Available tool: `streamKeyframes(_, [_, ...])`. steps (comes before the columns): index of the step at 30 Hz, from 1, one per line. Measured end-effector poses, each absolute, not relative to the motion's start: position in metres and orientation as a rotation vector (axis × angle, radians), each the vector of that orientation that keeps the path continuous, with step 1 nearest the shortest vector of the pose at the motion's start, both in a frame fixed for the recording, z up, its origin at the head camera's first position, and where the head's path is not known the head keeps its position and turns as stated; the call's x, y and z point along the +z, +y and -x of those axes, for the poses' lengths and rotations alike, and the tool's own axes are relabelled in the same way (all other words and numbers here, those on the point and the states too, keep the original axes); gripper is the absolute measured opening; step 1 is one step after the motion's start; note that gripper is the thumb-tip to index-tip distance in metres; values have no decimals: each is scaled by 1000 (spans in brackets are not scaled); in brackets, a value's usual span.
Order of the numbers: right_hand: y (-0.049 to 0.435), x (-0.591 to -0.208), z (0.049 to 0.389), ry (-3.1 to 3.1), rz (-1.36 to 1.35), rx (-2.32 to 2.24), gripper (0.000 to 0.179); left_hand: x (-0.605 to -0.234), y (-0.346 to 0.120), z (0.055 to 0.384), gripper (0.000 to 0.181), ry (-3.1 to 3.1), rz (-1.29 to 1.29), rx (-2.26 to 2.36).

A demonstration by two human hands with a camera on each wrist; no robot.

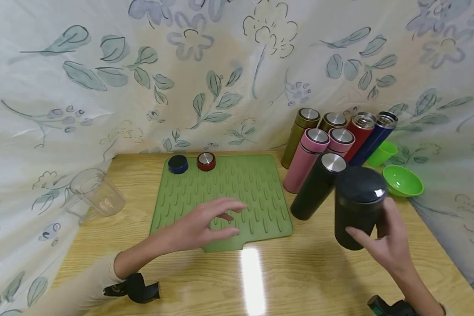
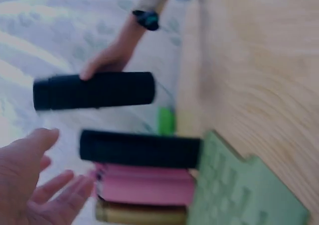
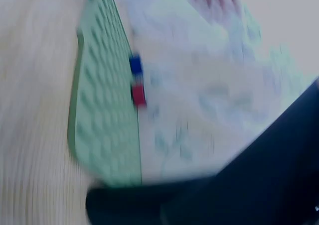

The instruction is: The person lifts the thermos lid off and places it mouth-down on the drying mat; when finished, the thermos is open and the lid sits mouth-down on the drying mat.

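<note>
My right hand (image 1: 391, 243) grips a black thermos (image 1: 357, 219) from the side, held up over the right part of the table. In the left wrist view the same thermos shows as a long black cylinder. Above the green drying mat (image 1: 233, 188) my left hand (image 1: 203, 224) hovers with loosely bent fingers and holds nothing. A blue lid (image 1: 178, 165) and a red lid (image 1: 206, 162) lie on the mat's far left part. Just left of the held thermos stands a second black thermos (image 1: 316, 188) with a steel-topped lid.
Behind the second black thermos are two pink thermoses (image 1: 305, 163), two olive ones (image 1: 294, 142), a lidless red thermos (image 1: 357, 137) and a lidless blue one (image 1: 370, 142). A green bowl (image 1: 403, 181) and green cup (image 1: 383, 153) sit far right. A clear pitcher (image 1: 102, 195) stands left.
</note>
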State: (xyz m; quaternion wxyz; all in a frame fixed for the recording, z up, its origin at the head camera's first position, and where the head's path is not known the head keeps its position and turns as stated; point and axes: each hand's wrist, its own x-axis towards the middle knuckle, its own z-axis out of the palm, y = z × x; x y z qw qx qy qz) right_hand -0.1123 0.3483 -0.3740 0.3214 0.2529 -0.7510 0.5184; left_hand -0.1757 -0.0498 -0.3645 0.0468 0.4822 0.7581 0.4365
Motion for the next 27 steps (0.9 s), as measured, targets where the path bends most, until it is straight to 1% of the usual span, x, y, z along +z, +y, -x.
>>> streamKeyframes(4, [312, -361, 106, -2202, -729, 950, 82, -347, -39, 170, 54, 2214, -1707, 1565])
streamKeyframes(9, [286, -357, 107, -2300, -876, 816, 76, -333, -35, 169, 57, 2269, -1866, 1597])
streamKeyframes(15, [270, -363, 110, -2304, -965, 706, 72, -331, -43, 166, 62, 2364, -1950, 1450])
streamKeyframes(21, [257, -368, 112, -2312, -1020, 734, 69, -333, -48, 162, 55, 2369, -2025, 1321])
streamKeyframes(27, [252, -371, 111, -2368, -1030, 713, 68, -334, -54, 159, 54, 2438, -2005, 1222])
